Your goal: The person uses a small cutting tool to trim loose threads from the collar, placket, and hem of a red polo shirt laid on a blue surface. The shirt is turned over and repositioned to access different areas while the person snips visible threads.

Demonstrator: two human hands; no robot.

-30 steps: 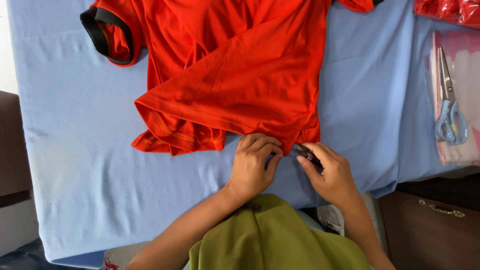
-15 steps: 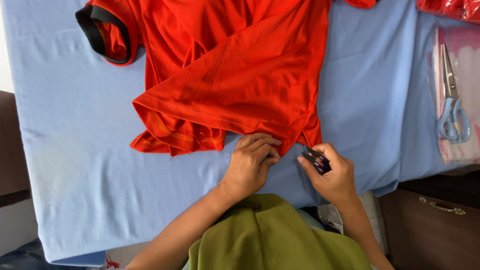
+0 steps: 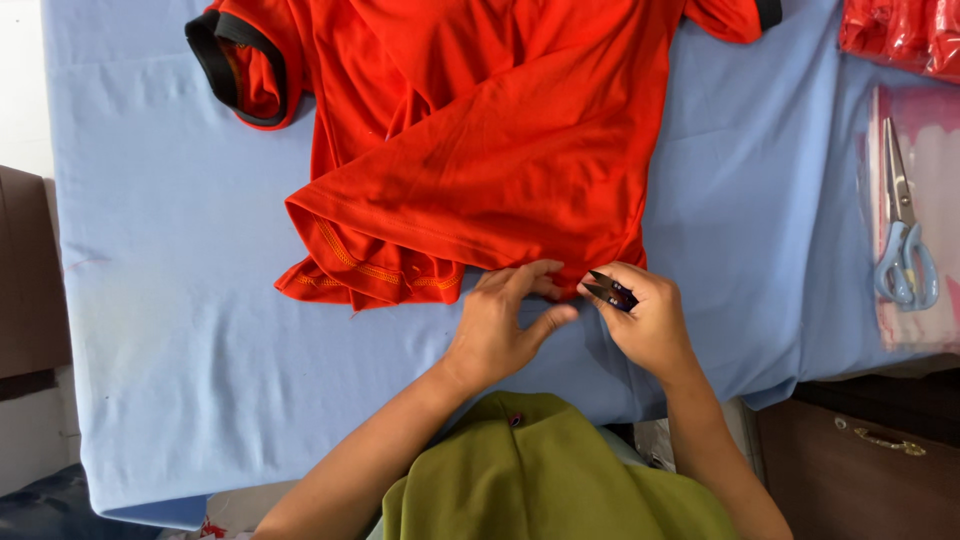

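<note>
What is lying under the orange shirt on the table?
The orange shirt lies on a light blue cloth that covers the table. The left hand presses the hem, and the right hand holds small snips. Anything beneath the shirt or the cloth is hidden.

Thread snips point(image 3: 611, 291) at red shirt point(image 3: 480, 160) hem

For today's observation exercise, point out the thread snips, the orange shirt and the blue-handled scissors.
thread snips point(image 3: 610, 291), head view, on the dark blades
orange shirt point(image 3: 490, 160), head view, on the folded body
blue-handled scissors point(image 3: 906, 265), head view, on the handle loops
</note>
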